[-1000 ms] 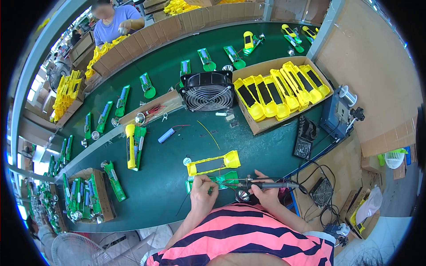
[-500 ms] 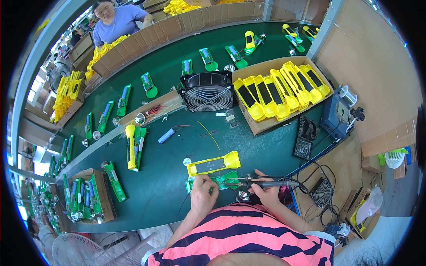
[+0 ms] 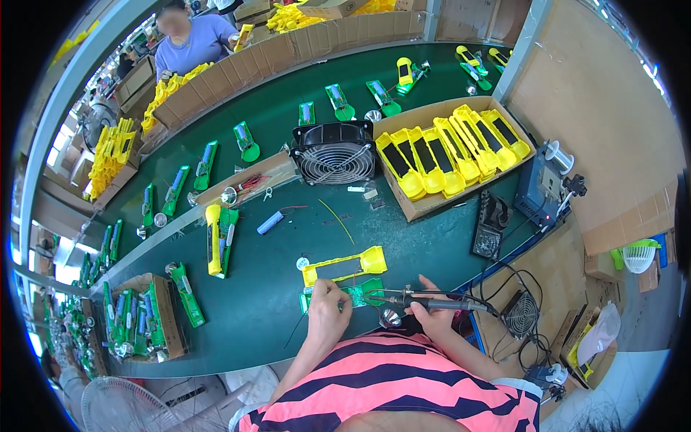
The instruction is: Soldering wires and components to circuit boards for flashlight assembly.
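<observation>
My right hand (image 3: pixel 430 311) grips a soldering iron (image 3: pixel 439 303), its tip pointing left over a green housing with a circuit board (image 3: pixel 358 294). At the left end of that housing, my left hand (image 3: pixel 328 308) is closed in a pinch; what its fingers hold is too small to make out. A yellow casing half (image 3: pixel 373 259) with a dark panel lies just beyond the green housing. Close to the iron, a shiny round reflector (image 3: pixel 390 318) rests on the near side. A thin dark wire (image 3: pixel 294 331) lies left of my left hand.
A carton (image 3: pixel 410 210) of yellow casings stands back right, beside a black fan (image 3: pixel 334 155) and a blue soldering station (image 3: pixel 541 191). On the left are a yellow-green lamp (image 3: pixel 214 241), a blue battery cell (image 3: pixel 270 222) and a box (image 3: pixel 173 335) of green housings. A co-worker (image 3: pixel 193 39) sits across the belt.
The head view has shifted slightly. My hands stay over the green housing, with the iron still at the board. The co-worker now holds up a yellow piece.
</observation>
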`<state>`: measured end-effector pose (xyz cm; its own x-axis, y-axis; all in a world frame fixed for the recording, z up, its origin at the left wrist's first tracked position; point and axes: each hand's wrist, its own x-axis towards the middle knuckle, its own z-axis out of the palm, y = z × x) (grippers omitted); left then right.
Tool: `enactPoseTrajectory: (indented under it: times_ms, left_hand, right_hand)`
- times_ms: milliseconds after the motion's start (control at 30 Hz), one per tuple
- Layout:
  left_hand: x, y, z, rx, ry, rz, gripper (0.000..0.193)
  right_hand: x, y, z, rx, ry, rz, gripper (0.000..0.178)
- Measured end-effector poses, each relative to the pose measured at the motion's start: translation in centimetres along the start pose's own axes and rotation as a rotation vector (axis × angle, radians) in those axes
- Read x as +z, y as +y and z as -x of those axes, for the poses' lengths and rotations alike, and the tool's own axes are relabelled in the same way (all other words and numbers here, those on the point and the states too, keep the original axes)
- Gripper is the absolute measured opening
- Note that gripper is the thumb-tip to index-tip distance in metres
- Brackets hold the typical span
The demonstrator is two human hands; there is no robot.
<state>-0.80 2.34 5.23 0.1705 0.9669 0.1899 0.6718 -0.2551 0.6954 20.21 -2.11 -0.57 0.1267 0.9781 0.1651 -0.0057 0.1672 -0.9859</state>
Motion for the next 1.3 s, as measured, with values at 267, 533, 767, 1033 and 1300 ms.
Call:
enactPoseTrajectory:
  times_ms: [267, 533, 767, 1033, 1300]
  left_hand:
    - [-0.4, 0.0, 1.5, 0.160, 0.163, -0.032, 0.016]
    - [-5.4, -0.9, 4.0, -0.071, 0.080, -0.618, 0.015]
    - [-2.4, -0.4, 2.6, 0.357, 0.093, -0.257, 0.027]
    - [-1.2, -0.3, 1.4, 0.429, -0.070, -0.317, 0.023]
    - [-1.5, -0.2, 1.1, 0.449, -0.172, -0.370, 0.023]
  right_hand:
    - [0.7, -1.0, -0.3, 0.020, 0.089, -0.090, 0.011]
    - [0.3, -1.6, -1.3, -0.117, -0.023, 0.066, 0.011]
    - [0.2, -1.2, -1.3, -0.036, -0.021, 0.006, 0.010]
    - [-0.2, -0.9, -0.9, -0.010, -0.087, 0.099, 0.012]
    - [0.5, -1.4, -1.6, -0.087, -0.007, 0.107, 0.009]
